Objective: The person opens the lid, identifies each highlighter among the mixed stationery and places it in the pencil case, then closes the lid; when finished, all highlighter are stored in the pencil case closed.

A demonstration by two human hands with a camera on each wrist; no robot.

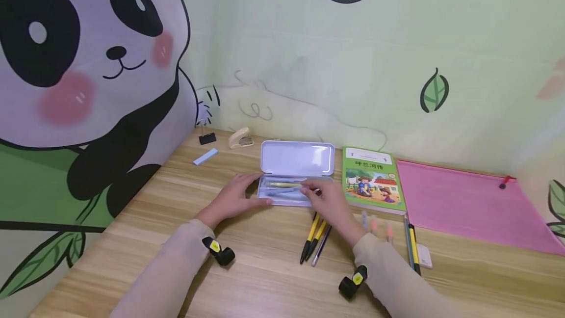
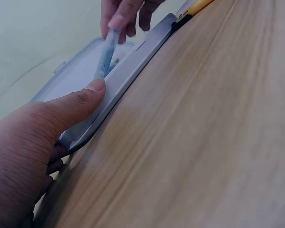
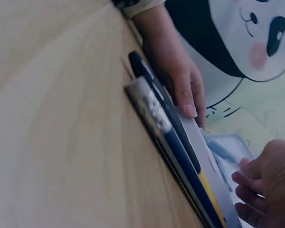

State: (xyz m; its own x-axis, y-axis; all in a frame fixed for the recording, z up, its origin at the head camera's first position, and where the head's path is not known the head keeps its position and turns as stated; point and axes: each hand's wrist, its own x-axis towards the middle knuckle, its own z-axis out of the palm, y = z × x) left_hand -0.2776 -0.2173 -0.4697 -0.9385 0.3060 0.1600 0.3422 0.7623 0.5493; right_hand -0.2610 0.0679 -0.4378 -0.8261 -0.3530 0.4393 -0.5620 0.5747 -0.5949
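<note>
A white pencil case point(image 1: 296, 160) lies open on the wooden desk point(image 1: 265, 278), lid standing up at the back. My left hand point(image 1: 259, 189) grips its left end; the thumb point(image 2: 92, 90) presses the front wall of the case point(image 2: 133, 76). My right hand point(image 1: 311, 189) hovers over the case's right half and pinches a pale blue pen point(image 2: 106, 53) that slants down into the tray. Other pens point(image 1: 282, 185) lie inside. In the right wrist view the blue pen point(image 3: 221, 150) points into the case point(image 3: 199, 137).
Three pens point(image 1: 315, 239) lie on the desk just in front of the case. To the right are a green picture book point(image 1: 372, 178), a pink zip folder point(image 1: 468, 205), pencils point(image 1: 412, 247) and a white eraser point(image 1: 424, 255). A stapler point(image 1: 240, 139), binder clip point(image 1: 206, 136) and blue eraser point(image 1: 205, 156) sit back left.
</note>
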